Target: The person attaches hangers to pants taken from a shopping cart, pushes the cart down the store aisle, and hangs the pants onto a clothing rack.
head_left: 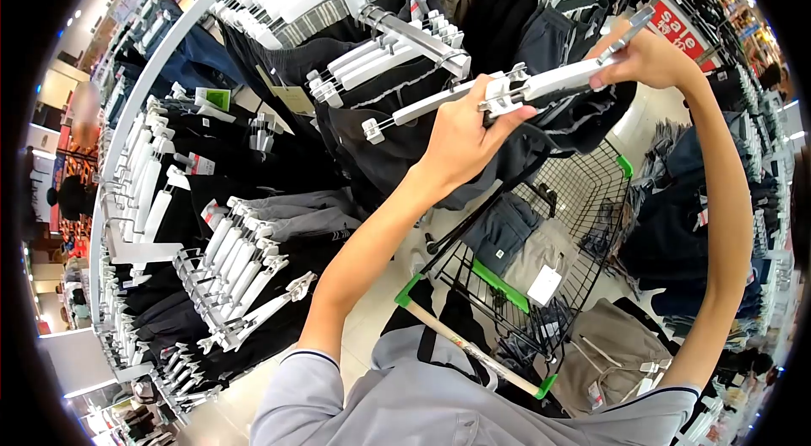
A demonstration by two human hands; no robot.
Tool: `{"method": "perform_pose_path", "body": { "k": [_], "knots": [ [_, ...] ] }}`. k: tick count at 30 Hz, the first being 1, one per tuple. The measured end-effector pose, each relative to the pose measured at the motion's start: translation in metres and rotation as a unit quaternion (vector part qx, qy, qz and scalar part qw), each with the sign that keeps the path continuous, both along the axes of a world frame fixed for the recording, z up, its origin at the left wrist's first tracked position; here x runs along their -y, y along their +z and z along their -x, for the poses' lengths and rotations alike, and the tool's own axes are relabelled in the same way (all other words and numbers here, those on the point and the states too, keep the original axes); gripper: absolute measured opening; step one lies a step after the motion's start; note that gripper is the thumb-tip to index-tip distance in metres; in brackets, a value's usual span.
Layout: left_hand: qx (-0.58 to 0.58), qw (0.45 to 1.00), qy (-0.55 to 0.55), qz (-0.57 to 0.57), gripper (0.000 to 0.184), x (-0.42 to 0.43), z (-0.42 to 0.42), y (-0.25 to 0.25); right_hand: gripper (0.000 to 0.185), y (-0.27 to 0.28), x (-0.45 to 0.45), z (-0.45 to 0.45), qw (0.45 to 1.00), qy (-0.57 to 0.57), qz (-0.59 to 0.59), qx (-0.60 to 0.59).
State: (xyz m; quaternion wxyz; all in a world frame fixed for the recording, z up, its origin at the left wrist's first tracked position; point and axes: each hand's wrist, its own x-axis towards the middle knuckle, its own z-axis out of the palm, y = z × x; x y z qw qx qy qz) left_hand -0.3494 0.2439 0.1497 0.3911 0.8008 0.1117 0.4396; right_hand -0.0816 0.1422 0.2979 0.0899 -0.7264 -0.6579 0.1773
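Observation:
My left hand (460, 142) is closed around a clip of a white clip hanger (557, 81), thumb stretched along its underside. My right hand (655, 59) grips the same hanger near its right end. A slim grey piece (627, 34) sticks up at the right fingers; I cannot make out what it is. Dark trousers (519, 155) hang below the hanger, partly hidden by my left hand. Just left of my hands, more dark garments on white hangers (380, 57) hang from a metal rack arm (422, 42).
A black wire shopping cart (591, 171) with green corners stands before me, holding folded dark shorts (503, 231) and beige shorts (547, 253). The curved rack frame (139, 91) fills the left. A red sale sign (678, 28) and more clothes stand right. Brownish shorts (604, 353) lie near my right elbow.

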Motion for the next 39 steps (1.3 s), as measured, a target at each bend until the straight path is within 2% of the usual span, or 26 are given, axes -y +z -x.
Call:
{"method": "perform_pose_path", "body": {
  "k": [2,5,6,8,10,11,12,14,16,18,19,22,23,26,28,30,31,32,34,37,39],
  "knots": [
    [-0.093,0.996,-0.009,0.016,0.057,0.0,0.01,-0.001,0.038,-0.014,-0.003,-0.01,0.998,-0.014,0.034,-0.052],
    [-0.066,0.998,0.012,0.014,0.054,-0.018,0.035,-0.021,0.036,-0.02,-0.003,-0.017,0.998,-0.026,0.05,-0.02],
    [-0.076,0.989,0.083,-0.098,0.053,-0.03,0.047,-0.028,0.035,-0.025,-0.001,-0.024,0.998,-0.016,0.053,-0.02],
    [-0.124,0.951,0.201,-0.2,0.05,-0.049,0.057,-0.038,0.031,-0.036,0.002,-0.035,1.0,-0.007,0.025,-0.012],
    [-0.229,0.932,0.193,-0.203,0.044,-0.066,0.065,-0.046,0.023,-0.043,-0.005,-0.043,0.993,-0.033,0.114,-0.009],
    [-0.247,0.936,0.149,-0.203,0.038,-0.082,0.068,-0.065,0.025,-0.05,-0.006,-0.047,0.994,-0.036,0.107,0.01],
    [-0.344,0.918,0.106,-0.165,0.032,-0.088,0.07,-0.065,0.025,-0.058,-0.005,-0.049,0.994,-0.034,0.106,0.01],
    [-0.333,0.93,0.086,-0.131,0.028,-0.085,0.07,-0.063,0.027,-0.071,-0.005,-0.054,0.998,-0.023,0.043,0.029],
    [-0.316,0.929,0.113,-0.154,0.024,-0.078,0.069,-0.058,0.028,-0.081,-0.008,-0.064,0.998,-0.022,0.064,0.022],
    [-0.293,0.938,0.118,-0.143,0.024,-0.069,0.065,-0.048,0.028,-0.09,-0.01,-0.066,0.991,-0.09,0.08,0.066],
    [-0.294,0.935,0.121,-0.158,0.022,-0.066,0.064,-0.045,0.029,-0.092,-0.007,-0.065,0.992,-0.073,0.062,0.087],
    [-0.291,0.932,0.108,-0.188,0.018,-0.054,0.061,-0.029,0.032,-0.102,-0.016,-0.078,0.985,-0.095,0.132,0.066],
    [-0.293,0.934,0.093,-0.18,0.018,-0.047,0.063,-0.019,0.032,-0.111,-0.012,-0.084,0.991,-0.072,0.071,0.092],
    [-0.301,0.934,0.05,-0.188,0.015,-0.022,0.09,0.003,0.034,-0.131,-0.021,-0.099,0.99,-0.085,0.064,0.088],
    [-0.307,0.936,-0.003,-0.174,0.018,-0.004,0.121,0.007,0.039,-0.128,-0.035,-0.088,0.991,-0.054,0.066,0.105],
    [-0.327,0.933,-0.065,-0.136,0.019,0.013,0.152,0.0,0.045,-0.127,-0.06,-0.08,0.991,-0.056,0.107,0.058],
    [-0.339,0.93,-0.101,-0.106,0.019,0.019,0.166,-0.002,0.051,-0.109,-0.07,-0.052,0.99,-0.045,0.108,0.076],
    [-0.351,0.923,-0.137,-0.076,0.019,0.024,0.179,-0.004,0.052,-0.116,-0.08,-0.05,0.992,-0.017,0.074,0.104],
    [-0.36,0.92,-0.142,-0.055,0.018,0.037,0.197,-0.012,0.043,-0.116,-0.11,-0.04,0.993,0.047,0.076,0.072],
    [-0.381,0.916,-0.125,-0.026,0.017,0.05,0.214,-0.028,0.04,-0.108,-0.151,-0.013,0.987,0.096,0.103,0.075],
    [-0.393,0.911,-0.124,-0.023,0.018,0.048,0.218,-0.029,0.045,-0.099,-0.163,0.002,0.984,0.099,0.123,0.085]
  ]
}}
